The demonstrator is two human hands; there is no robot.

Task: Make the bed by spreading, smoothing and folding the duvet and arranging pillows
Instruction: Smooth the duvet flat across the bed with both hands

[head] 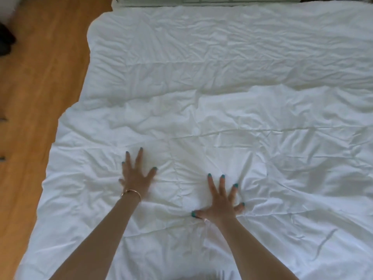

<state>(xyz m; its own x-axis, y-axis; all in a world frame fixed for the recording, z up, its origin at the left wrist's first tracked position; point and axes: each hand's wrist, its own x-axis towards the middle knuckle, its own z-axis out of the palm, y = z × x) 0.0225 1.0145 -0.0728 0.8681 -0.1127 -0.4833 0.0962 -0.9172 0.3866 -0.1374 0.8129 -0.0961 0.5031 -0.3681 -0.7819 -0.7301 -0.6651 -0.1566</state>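
White cotton duvet [222,110] lay spread across the bed and filled most of what we could see, from the near edge out to the far end. We noted creases over the whole surface, with one long ridge running left to right about halfway up. Its left border hung past the mattress and ran at a slant beside the floor.

We had both hands flat on the near part of the duvet, palms down. Left hand [136,174] pressed the cloth with straight, splayed fingers, grasping nothing; it looked slightly blurred. Right hand [221,203] lay a little nearer to us and to the right, fingers likewise fanned out and released, thumb pointing left. The two were apart, with a strip of wrinkled cloth between them. Fine folds radiated from under the right palm. Nails on both hands were painted teal.

We recorded a thin gold bracelet [131,192] on the left wrist. Both forearms were bare.

Orange-brown wooden floor [34,93] ran along the left side. A dark object [6,41], too blurred to identify, sat at the far left edge.
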